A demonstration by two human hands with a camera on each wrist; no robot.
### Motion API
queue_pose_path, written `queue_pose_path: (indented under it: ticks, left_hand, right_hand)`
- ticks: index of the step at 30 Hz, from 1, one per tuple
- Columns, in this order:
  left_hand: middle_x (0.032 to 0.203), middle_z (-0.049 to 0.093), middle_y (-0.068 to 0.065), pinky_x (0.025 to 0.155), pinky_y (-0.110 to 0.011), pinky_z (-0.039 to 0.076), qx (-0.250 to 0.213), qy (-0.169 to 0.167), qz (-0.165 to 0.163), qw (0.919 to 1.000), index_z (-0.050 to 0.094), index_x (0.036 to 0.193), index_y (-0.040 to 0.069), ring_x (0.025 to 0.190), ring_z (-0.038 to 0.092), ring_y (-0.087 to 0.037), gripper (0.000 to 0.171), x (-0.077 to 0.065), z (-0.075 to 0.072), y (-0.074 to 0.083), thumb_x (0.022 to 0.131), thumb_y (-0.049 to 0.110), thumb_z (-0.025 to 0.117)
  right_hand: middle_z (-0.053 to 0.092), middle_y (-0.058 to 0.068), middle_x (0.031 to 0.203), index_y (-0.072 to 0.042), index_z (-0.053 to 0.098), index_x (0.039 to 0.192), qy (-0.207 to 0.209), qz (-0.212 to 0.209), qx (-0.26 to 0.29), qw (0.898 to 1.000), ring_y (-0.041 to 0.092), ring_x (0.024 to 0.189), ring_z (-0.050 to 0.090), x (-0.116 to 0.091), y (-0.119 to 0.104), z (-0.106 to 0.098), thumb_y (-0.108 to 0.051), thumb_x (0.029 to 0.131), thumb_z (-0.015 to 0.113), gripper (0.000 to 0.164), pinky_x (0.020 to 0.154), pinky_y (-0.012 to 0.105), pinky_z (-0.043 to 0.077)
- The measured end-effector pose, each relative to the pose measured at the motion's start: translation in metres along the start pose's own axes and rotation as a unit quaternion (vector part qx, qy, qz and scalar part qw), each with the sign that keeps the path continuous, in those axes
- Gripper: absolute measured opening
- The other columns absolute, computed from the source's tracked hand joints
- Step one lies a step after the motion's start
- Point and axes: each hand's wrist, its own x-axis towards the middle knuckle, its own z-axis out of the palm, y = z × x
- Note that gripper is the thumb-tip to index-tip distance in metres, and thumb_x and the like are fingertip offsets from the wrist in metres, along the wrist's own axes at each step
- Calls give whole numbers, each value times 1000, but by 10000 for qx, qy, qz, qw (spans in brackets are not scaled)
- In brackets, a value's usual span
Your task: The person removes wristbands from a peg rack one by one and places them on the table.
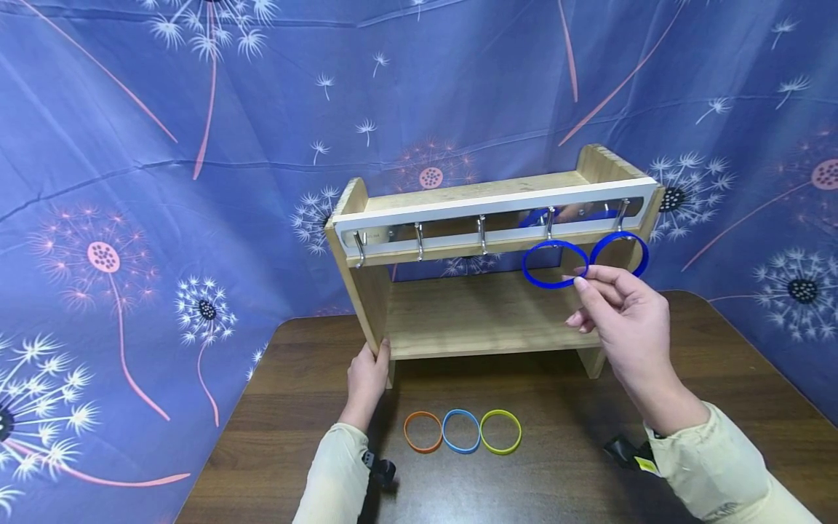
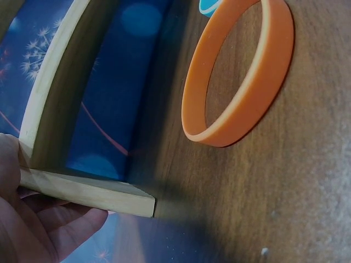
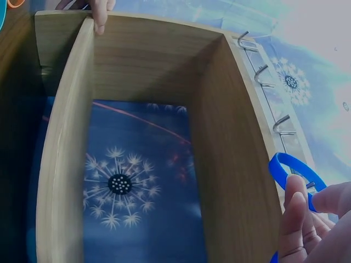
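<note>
My right hand point(image 1: 631, 320) pinches a dark blue silicone wristband point(image 1: 550, 285) between thumb and fingertips. The band's upper edge is right at the tip of the fourth hook point(image 1: 550, 222) from the left; in the right wrist view a hook tip shows inside the held band point(image 3: 278, 169). A second dark blue wristband point(image 1: 646, 255) hangs from the rightmost hook point(image 1: 621, 215). Both hooks belong to a white rail across the front of a wooden shelf point(image 1: 484, 306). My left hand point(image 1: 368, 378) grips the shelf's left side panel low down, thumb in front, fingers point(image 2: 82, 222) behind the panel.
Orange point(image 1: 423, 450), light blue point(image 1: 461, 450) and yellow point(image 1: 500, 452) wristbands lie in a row on the brown table point(image 1: 288, 422) before the shelf. Three bare hooks point(image 1: 483, 233) line the rail's left part. A blue dandelion-print cloth point(image 1: 249, 94) hangs behind.
</note>
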Motion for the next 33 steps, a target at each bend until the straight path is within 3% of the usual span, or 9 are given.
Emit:
queue_pose_path:
  ticks: [8,25,33]
  left_hand:
    - [69,61,-10,68,-53,46,-24,22,46,10000,55,78,12,74,64,-40,35,0,0,0,99,40,50]
    - [64,57,-8,65,-52,45,-38,46,82,9999,53,76,13,69,62,-37,35,-2,0,0,99,40,50]
    - [67,59,-9,66,-53,46,-30,50,80,10000,54,77,13,73,63,-39,35,-1,-1,1,99,40,51]
  right_hand:
    - [72,5,80,11,61,108,29,28,12,10000,14,49,63,-2,-3,-2,-1,90,67,22,49,20,49]
    - [73,2,83,5,63,107,-212,158,-305,9992,14,49,62,-19,2,-8,-1,91,65,17,47,21,48]
    - [74,-2,85,-2,65,106,-270,332,-848,9955,14,50,63,-28,9,-12,-4,92,65,14,47,21,47]
